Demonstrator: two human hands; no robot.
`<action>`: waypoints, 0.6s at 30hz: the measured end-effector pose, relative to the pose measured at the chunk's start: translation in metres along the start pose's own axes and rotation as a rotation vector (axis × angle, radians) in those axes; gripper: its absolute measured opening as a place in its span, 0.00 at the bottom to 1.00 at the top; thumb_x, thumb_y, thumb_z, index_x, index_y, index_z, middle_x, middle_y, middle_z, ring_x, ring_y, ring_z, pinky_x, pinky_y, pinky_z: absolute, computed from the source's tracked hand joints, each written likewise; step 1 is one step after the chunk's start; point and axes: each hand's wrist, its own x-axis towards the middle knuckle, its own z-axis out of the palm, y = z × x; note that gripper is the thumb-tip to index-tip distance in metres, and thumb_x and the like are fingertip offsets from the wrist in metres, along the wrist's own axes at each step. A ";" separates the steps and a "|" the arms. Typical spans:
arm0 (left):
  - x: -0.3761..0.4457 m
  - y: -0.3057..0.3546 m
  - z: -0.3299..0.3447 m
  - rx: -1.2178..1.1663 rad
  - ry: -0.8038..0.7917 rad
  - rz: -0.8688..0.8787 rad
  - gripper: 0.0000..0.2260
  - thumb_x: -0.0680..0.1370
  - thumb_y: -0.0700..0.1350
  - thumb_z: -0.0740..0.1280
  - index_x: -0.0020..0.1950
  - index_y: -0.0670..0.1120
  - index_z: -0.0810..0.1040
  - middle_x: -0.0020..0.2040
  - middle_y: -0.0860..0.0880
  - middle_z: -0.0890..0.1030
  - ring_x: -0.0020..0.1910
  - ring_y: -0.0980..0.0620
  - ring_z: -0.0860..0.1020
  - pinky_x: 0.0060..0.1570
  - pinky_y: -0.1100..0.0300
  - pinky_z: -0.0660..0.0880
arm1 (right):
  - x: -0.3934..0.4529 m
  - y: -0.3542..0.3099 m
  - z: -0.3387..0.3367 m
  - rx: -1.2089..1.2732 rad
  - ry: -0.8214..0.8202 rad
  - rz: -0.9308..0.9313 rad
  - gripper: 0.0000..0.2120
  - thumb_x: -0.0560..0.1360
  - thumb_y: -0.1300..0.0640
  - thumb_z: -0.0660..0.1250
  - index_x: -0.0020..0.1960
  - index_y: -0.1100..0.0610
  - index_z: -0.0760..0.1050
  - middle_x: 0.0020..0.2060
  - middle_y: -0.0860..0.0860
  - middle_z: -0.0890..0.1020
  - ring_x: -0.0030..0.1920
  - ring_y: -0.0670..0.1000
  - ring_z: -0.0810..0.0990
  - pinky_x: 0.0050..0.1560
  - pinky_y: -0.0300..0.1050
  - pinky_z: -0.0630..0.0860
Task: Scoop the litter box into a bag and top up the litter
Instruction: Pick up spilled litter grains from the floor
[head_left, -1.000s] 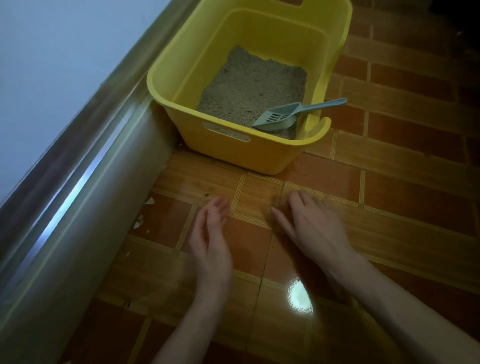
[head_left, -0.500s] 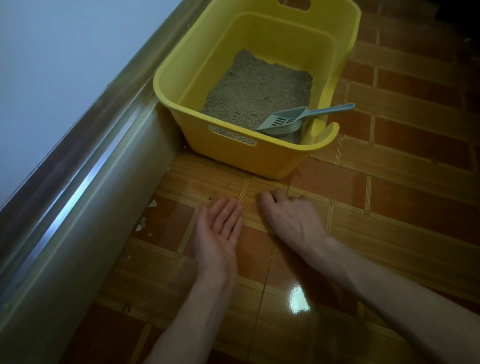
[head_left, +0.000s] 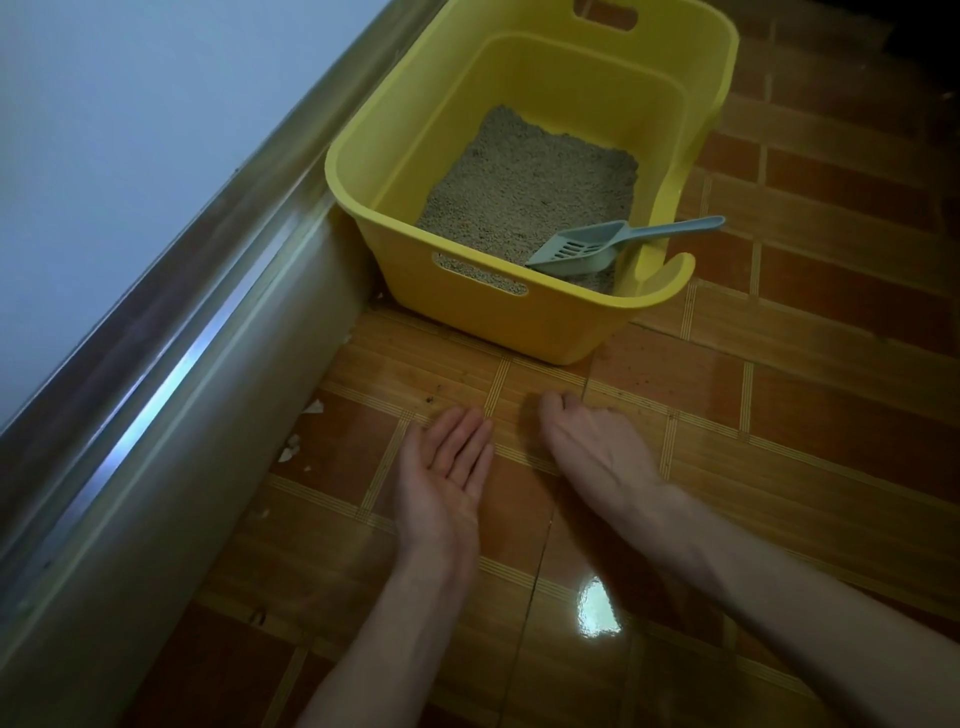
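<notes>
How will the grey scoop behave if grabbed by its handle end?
The scoop looks like thin moulded plastic, so probably light and stiff. Its handle rests on a dip in the yellow box rim and pokes past it, so it may pivot or slide when touched. The slotted head lies on the litter, so some grains may lift with it.

The litter box (head_left: 524, 322) stands on the floor (head_left: 810, 395), its left near corner just beside the metal ledge (head_left: 171, 395) that runs along the wall (head_left: 130, 130) to its left. Litter (head_left: 535, 192) lies in the box. The scoop (head_left: 576, 252) lies in the box at its near right corner, head on the litter, handle resting in the notch of the right rim and reaching out past it. In front of the box, on the floor, lie the left hand (head_left: 447, 473), palm up, and to its right the right hand (head_left: 592, 447), knuckles up. Small scraps (head_left: 291, 447) lie on the floor left of the hands, against the ledge.
</notes>
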 end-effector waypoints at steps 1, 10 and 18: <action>0.000 0.000 0.000 -0.004 0.000 -0.002 0.23 0.85 0.55 0.52 0.68 0.40 0.75 0.60 0.44 0.84 0.61 0.48 0.82 0.69 0.50 0.72 | -0.001 0.001 0.001 0.051 0.029 0.012 0.05 0.81 0.67 0.61 0.53 0.59 0.69 0.39 0.55 0.78 0.28 0.55 0.77 0.26 0.50 0.72; -0.001 0.001 0.004 -0.056 -0.012 -0.101 0.27 0.85 0.58 0.48 0.68 0.40 0.76 0.60 0.43 0.84 0.63 0.46 0.80 0.70 0.49 0.70 | -0.033 -0.042 -0.038 0.569 0.140 0.010 0.08 0.86 0.49 0.54 0.48 0.49 0.63 0.34 0.44 0.72 0.30 0.45 0.72 0.28 0.37 0.63; -0.009 0.000 0.007 -0.102 -0.107 -0.282 0.28 0.85 0.54 0.45 0.66 0.40 0.78 0.62 0.41 0.83 0.63 0.45 0.80 0.66 0.51 0.70 | -0.036 -0.069 -0.051 0.459 0.084 -0.011 0.15 0.85 0.56 0.57 0.66 0.63 0.72 0.59 0.63 0.79 0.52 0.63 0.83 0.46 0.55 0.79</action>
